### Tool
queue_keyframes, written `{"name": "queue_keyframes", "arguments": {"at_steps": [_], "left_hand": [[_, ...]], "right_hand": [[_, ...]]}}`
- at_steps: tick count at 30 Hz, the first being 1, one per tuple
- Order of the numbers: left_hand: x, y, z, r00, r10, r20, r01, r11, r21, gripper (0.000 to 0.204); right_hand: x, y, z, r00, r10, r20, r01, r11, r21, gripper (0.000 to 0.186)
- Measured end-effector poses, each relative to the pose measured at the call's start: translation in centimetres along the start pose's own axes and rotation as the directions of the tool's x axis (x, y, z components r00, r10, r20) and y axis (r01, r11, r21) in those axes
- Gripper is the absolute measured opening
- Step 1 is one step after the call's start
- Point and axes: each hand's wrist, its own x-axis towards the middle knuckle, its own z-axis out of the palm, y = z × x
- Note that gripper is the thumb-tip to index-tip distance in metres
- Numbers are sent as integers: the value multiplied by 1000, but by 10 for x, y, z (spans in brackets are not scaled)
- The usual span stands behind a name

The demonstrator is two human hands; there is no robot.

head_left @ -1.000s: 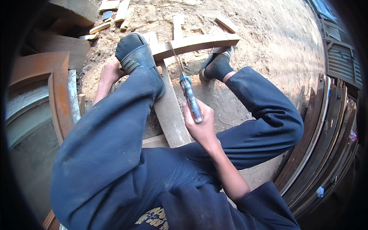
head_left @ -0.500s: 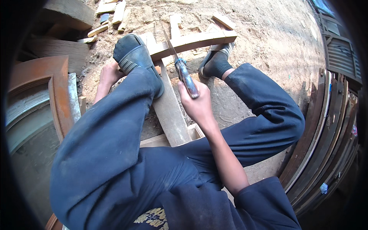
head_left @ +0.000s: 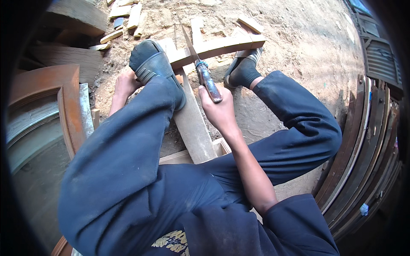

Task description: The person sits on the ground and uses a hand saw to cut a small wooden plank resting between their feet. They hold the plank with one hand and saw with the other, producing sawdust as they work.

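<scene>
My right hand (head_left: 218, 109) is closed round the dark, mottled handle of a handsaw (head_left: 206, 81) with a blue tie at its neck. The narrow blade points away from me, lying across a curved wooden piece (head_left: 230, 45) marked by several crosswise lines. My left sandalled foot (head_left: 156, 68) presses near the left part of that piece, and my right foot (head_left: 245, 70) is by its right end. Beside the left sandal my left hand (head_left: 125, 85) is closed, its fingers curled; the foot hides the fingertips and whatever they grip. Below the curved piece runs a flat plank (head_left: 194, 128).
A wooden frame with a glass pane (head_left: 70, 102) leans at the left. Wood offcuts (head_left: 134, 19) lie on the dirt at the far left, and another offcut (head_left: 250, 24) lies beyond the curved piece. Long boards (head_left: 350, 145) are stacked at the right. A wooden box frame (head_left: 177, 158) sits between my legs.
The saw and my right hand have shifted slightly toward me along the cut line. My left hand keeps its place by the sandal. The whole view has shifted a little.
</scene>
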Motion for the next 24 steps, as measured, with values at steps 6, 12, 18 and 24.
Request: {"name": "queue_keyframes", "arguments": {"at_steps": [6,12,18,24], "left_hand": [[-4,1,-20,991,-123,49,120,991,62,45],[-7,-14,-2,997,-74,-19,74,997,15,43],[-2,-5,-15,986,-145,79,144,989,16,43],[-3,-15,-4,999,-49,21,49,999,22,43]], "right_hand": [[-66,-5,-33,995,60,79,-50,991,-123,20],[2,-3,3,1000,-7,7,7,1000,2,26],[-59,1,-28,999,43,25,-43,999,-32,28],[-1,-2,11,999,-20,-27,20,1000,15,26]]}}
